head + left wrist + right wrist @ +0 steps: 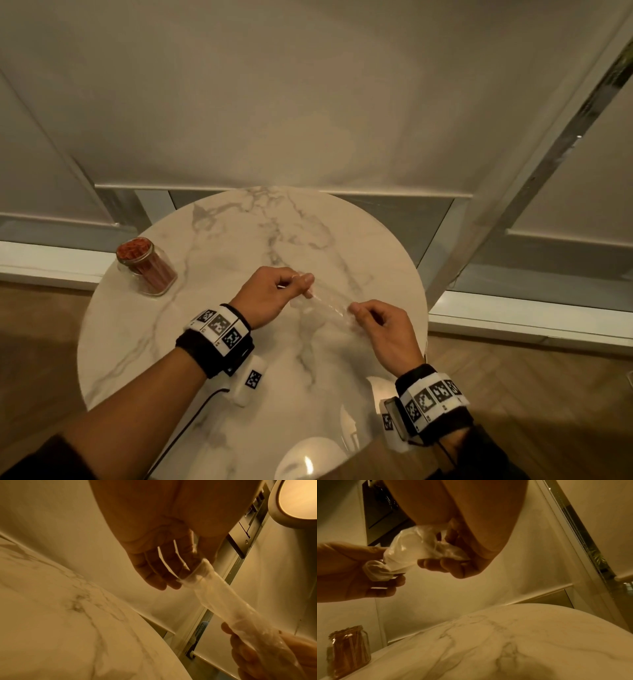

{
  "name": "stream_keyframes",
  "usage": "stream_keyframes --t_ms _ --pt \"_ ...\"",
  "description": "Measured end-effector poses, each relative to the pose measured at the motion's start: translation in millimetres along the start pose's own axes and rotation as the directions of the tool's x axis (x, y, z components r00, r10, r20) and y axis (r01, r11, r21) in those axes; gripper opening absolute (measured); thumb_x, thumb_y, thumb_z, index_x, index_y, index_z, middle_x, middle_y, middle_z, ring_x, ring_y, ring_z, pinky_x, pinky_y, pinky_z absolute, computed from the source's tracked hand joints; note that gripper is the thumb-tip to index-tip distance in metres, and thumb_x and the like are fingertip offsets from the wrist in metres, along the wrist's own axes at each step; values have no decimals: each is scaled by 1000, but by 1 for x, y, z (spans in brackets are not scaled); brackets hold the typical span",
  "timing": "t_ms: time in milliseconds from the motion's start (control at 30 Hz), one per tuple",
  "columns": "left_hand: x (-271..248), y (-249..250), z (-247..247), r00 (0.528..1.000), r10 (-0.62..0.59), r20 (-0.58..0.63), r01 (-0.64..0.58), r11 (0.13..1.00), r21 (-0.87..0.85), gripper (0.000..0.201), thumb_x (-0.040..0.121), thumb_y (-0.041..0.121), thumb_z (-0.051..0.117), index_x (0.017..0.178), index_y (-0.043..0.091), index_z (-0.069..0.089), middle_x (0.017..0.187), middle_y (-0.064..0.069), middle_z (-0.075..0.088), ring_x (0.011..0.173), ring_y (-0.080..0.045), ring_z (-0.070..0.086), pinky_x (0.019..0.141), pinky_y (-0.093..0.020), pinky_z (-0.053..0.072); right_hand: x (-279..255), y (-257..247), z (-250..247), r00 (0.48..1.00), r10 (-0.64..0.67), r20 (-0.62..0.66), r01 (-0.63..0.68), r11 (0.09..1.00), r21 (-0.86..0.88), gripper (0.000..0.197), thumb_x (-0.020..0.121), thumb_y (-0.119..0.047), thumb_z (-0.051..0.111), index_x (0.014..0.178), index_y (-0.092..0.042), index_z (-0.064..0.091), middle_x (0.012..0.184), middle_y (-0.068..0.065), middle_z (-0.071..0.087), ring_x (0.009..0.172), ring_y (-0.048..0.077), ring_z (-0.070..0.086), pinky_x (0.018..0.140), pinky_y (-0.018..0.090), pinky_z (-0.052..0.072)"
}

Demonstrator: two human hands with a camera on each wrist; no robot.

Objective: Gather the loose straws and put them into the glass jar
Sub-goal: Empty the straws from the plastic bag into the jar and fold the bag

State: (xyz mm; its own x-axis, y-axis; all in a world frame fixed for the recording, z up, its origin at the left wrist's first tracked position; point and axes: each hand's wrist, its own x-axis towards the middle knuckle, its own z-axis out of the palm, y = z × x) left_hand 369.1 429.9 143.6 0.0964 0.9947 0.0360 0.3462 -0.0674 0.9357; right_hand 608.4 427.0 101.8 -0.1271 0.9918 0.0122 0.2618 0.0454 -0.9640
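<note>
A glass jar (146,265) packed with red-orange straws (134,249) stands upright at the left edge of the round marble table (239,233); the right wrist view shows the jar (349,650) low on the left. Above the table's middle both hands hold a clear, empty plastic sleeve (330,306) stretched between them. My left hand (274,294) pinches one end of the sleeve (214,591) with curled fingers. My right hand (378,325) pinches the other, crumpled end of it (419,547). No loose straws show on the table.
White roller blinds (308,102) and a window frame (513,205) stand close behind the table. The table's round edge (423,308) falls off to wooden floor (531,394) on the right. A cable (191,421) runs from my left wrist band along the forearm.
</note>
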Motion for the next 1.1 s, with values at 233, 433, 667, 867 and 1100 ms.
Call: stream_keyframes --t_ms 233,433,667,867,1100 --pt "0 -4 6 954 -150 259 139 988 61 23 79 37 78 96 22 79 102 3 77 100 -15 70 98 -35 52 2 3 -13 998 52 34 -55 996 74 26 96 -31 63 80 -14 75 63 -11 64 61 1 57 58 24 50" --pt "2 0 -3 958 -111 264 104 994 40 13 80 17 80 91 11 79 86 3 73 80 -5 67 77 -21 54 2 9 -23 984 169 50 -174 978 112 39 83 -51 67 98 -16 76 85 10 72 69 8 62 58 20 51" --pt "0 -9 -5 967 -76 245 56 995 85 13 79 16 80 90 22 80 102 5 63 87 -5 63 88 -19 48 -2 17 -31 829 470 302 -558 729 397 41 77 -34 78 100 -1 71 83 14 68 61 17 61 54 24 54" --pt "-6 -18 0 946 -161 282 162 987 20 19 84 10 76 103 7 76 102 -5 76 93 -13 73 86 -23 54 -3 18 -32 866 443 230 -489 656 575 26 82 -4 73 107 -6 69 92 13 73 79 22 70 71 32 56" --pt "-12 -25 -7 938 -158 309 133 986 101 38 75 37 83 102 12 76 107 -11 68 99 -26 68 94 -42 56 -6 10 -30 847 461 264 -511 574 640 15 89 -25 71 98 -13 69 97 11 73 86 26 68 73 36 55"
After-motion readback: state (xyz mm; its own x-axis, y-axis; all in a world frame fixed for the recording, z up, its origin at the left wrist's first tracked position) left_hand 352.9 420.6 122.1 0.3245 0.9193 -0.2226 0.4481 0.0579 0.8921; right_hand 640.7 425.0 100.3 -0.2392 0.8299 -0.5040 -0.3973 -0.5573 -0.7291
